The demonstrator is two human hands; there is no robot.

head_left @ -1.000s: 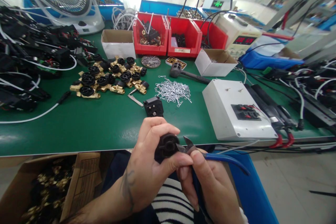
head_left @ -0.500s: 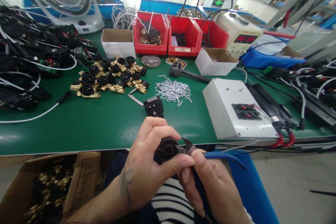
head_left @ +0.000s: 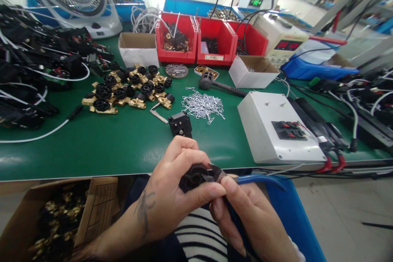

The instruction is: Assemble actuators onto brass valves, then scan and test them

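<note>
My left hand (head_left: 181, 188) is closed around a round black plastic part (head_left: 194, 177), its fingers over the top and thumb below. In my right hand (head_left: 248, 208) is a pair of blue-handled cutting pliers (head_left: 260, 179). The open jaw tips of the pliers lie against the right side of the black part; exactly where they touch is hard to see. Just beyond my left fingers, a small black block with screws (head_left: 180, 125) rests on the green table (head_left: 123, 147). Past it lies a pile of silver spring clips (head_left: 203, 105).
Brass valve fittings with black caps (head_left: 129, 88) are heaped at left. A grey-white box with terminals (head_left: 276, 127) stands at right. A black mallet (head_left: 219, 84) lies near red bins (head_left: 215, 41). Below the table edge stands a cardboard box of fittings (head_left: 98, 204).
The pliers' jaws have shifted slightly left onto the black part, and the gap between their tips has narrowed. My left hand keeps hold of the part.
</note>
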